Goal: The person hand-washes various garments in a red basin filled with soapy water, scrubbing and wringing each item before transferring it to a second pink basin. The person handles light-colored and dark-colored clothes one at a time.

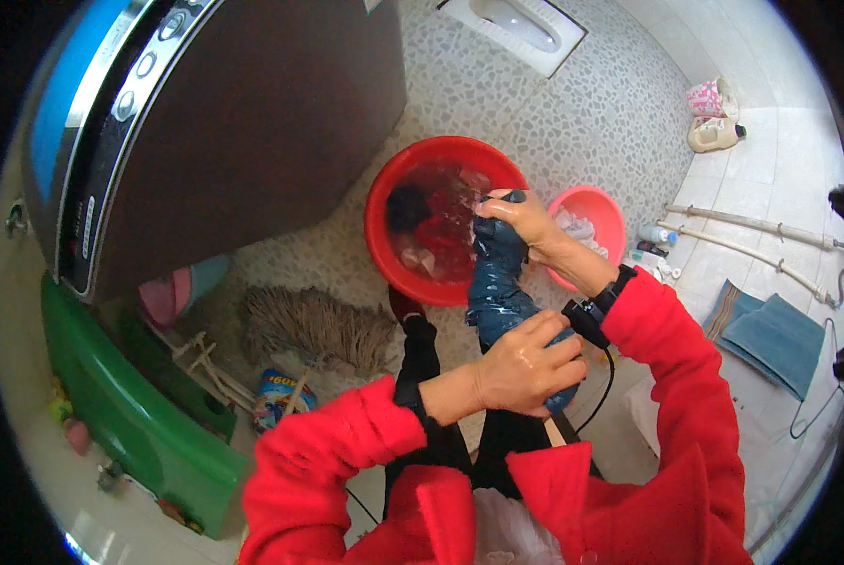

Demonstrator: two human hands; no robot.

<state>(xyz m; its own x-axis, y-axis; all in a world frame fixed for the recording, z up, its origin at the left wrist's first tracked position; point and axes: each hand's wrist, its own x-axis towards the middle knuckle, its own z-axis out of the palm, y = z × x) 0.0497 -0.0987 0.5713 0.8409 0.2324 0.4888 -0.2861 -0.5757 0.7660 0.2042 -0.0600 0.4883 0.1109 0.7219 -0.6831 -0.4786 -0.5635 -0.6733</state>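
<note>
A wet dark-blue cloth garment [498,265] is stretched and twisted between my two hands, water glistening on its folds. My right hand [524,222] grips its upper end, by the right rim of a red plastic basin [379,251]. Lower down and nearer my body, my left hand [528,364] is closed around the other end. Inside the basin, water covers a red cloth [444,244], a dark cloth [407,208] and a pale piece of cloth [419,260]. Part of the basin's right side is hidden behind the garment and my right hand.
Right of the red basin stands a smaller pink basin [616,215] holding white cloth [576,224]. A large brown-sided appliance [273,120] fills the upper left. A mop head [319,326] lies near my foot; a green tub [139,417] is at left. Several bottles [655,235] stand along the right wall.
</note>
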